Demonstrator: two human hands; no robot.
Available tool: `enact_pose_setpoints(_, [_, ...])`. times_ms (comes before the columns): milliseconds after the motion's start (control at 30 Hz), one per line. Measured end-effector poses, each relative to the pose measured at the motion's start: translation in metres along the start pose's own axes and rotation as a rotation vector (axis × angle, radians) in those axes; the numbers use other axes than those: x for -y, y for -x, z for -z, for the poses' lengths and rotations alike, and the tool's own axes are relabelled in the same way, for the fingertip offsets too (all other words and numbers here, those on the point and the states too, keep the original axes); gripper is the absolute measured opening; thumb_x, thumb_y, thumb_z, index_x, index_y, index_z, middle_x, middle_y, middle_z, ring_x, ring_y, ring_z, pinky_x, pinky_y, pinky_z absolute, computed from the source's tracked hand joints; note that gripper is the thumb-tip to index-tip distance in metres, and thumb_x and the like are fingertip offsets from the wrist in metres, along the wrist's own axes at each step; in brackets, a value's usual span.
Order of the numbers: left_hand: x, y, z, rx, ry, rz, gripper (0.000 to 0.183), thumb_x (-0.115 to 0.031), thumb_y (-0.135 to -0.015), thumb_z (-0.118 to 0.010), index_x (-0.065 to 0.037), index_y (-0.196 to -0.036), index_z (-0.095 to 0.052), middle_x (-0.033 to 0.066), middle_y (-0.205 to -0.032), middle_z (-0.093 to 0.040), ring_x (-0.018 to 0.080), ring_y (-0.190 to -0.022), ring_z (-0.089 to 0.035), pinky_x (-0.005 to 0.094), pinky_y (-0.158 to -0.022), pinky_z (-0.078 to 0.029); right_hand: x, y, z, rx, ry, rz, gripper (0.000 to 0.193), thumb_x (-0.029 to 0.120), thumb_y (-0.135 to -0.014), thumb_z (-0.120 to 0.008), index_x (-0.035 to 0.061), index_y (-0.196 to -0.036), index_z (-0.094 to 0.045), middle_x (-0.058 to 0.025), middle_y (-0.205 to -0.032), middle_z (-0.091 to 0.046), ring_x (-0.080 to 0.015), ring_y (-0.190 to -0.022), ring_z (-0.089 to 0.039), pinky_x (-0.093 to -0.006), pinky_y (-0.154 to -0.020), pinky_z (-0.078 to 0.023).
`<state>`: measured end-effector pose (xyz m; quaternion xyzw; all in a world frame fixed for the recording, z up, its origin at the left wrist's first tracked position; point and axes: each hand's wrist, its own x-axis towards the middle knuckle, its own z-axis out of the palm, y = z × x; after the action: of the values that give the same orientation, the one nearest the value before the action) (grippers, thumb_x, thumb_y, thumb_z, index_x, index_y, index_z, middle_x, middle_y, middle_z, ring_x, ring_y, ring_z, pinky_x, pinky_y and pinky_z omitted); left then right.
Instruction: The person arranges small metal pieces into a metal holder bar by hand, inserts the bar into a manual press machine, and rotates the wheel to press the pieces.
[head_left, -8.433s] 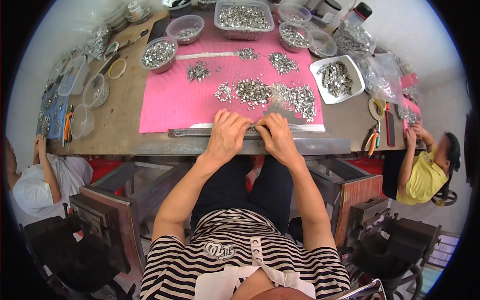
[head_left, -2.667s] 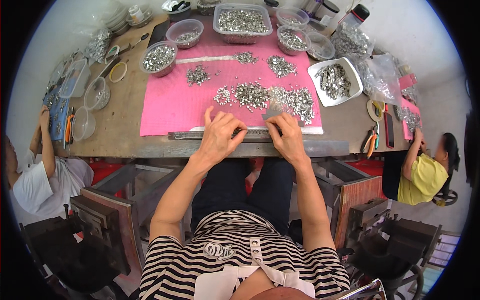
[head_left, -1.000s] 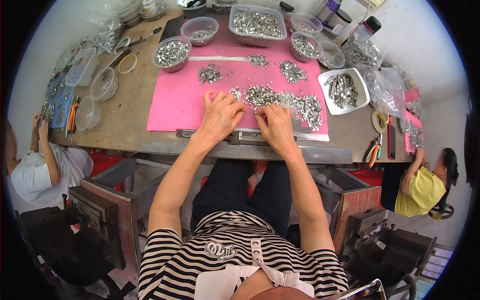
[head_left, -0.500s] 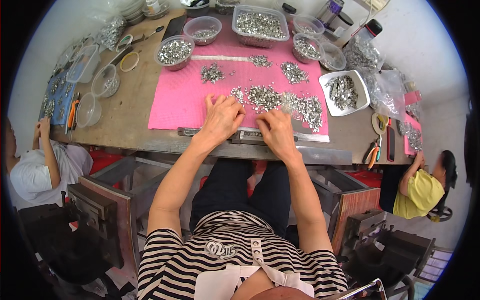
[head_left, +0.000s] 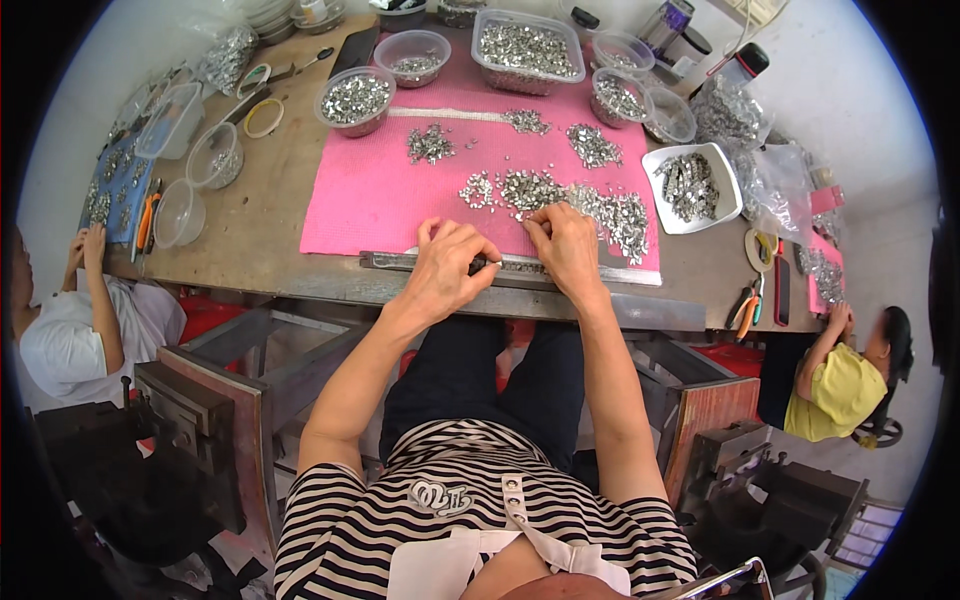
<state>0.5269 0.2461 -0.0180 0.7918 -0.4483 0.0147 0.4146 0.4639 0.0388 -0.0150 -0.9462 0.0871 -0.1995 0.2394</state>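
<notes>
A long dark metal bar with a slot [head_left: 388, 261] lies along the front edge of the pink mat [head_left: 370, 210], with a row of small metal pieces [head_left: 522, 267] set in its middle. My left hand [head_left: 448, 265] is over the bar; thumb and forefinger are pinched beside the row, near a tiny bright piece. My right hand [head_left: 567, 246] is bent at the near edge of a pile of small silvery metal pieces [head_left: 528, 188], its fingertips pressed together. Whatever it holds is too small to make out. A paler pile [head_left: 478, 190] lies to the left.
Clear tubs [head_left: 356, 98] of silvery pieces stand behind the mat, a white dish [head_left: 692, 187] of metal parts to the right. Orange-handled pliers [head_left: 746, 308] lie at the right table edge. Two people work at the table's sides, a white-sleeved one [head_left: 75, 345] and a yellow-shirted one [head_left: 838, 395].
My left hand has moved slightly down and right onto the bar. My right hand has moved up and right, from the bar to the edge of the pile.
</notes>
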Motion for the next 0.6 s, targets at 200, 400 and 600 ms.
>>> enact_pose_setpoints(200, [-0.004, 0.0, 0.01, 0.064, 0.123, 0.057, 0.017, -0.013, -0.087, -0.068, -0.005, -0.102, -0.069, 0.0068, -0.088, -0.065, 0.0242, -0.094, -0.06, 0.0413, -0.104, -0.033, 0.0, -0.003, 0.004, 0.067, -0.06, -0.081, 0.015, 0.019, -0.086, -0.075, 0.0046, -0.085, -0.071, -0.0103, -0.082, -0.067, -0.0305, -0.078, -0.064, -0.0416, -0.079, -0.042])
enact_pose_setpoints(400, [-0.003, 0.002, 0.002, -0.038, 0.081, 0.024, 0.013, -0.009, -0.096, -0.06, -0.004, -0.104, -0.069, 0.008, -0.087, -0.064, 0.0254, -0.088, -0.06, 0.0398, -0.1, -0.036, 0.014, 0.011, 0.007, -0.016, -0.003, 0.063, 0.008, 0.012, -0.085, -0.072, 0.0039, -0.084, -0.069, -0.0098, -0.08, -0.065, -0.0294, -0.079, -0.063, -0.0408, -0.08, -0.041])
enact_pose_setpoints(600, [-0.001, 0.0, -0.004, -0.084, 0.042, 0.013, 0.012, -0.01, -0.096, -0.061, -0.004, -0.102, -0.069, 0.0074, -0.085, -0.064, 0.0252, -0.085, -0.06, 0.0397, -0.096, -0.036, 0.035, 0.041, 0.003, -0.026, -0.204, 0.162, 0.006, 0.006, -0.084, -0.073, 0.0036, -0.089, -0.07, -0.0071, -0.086, -0.063, -0.0261, -0.086, -0.061, -0.0399, -0.082, -0.041])
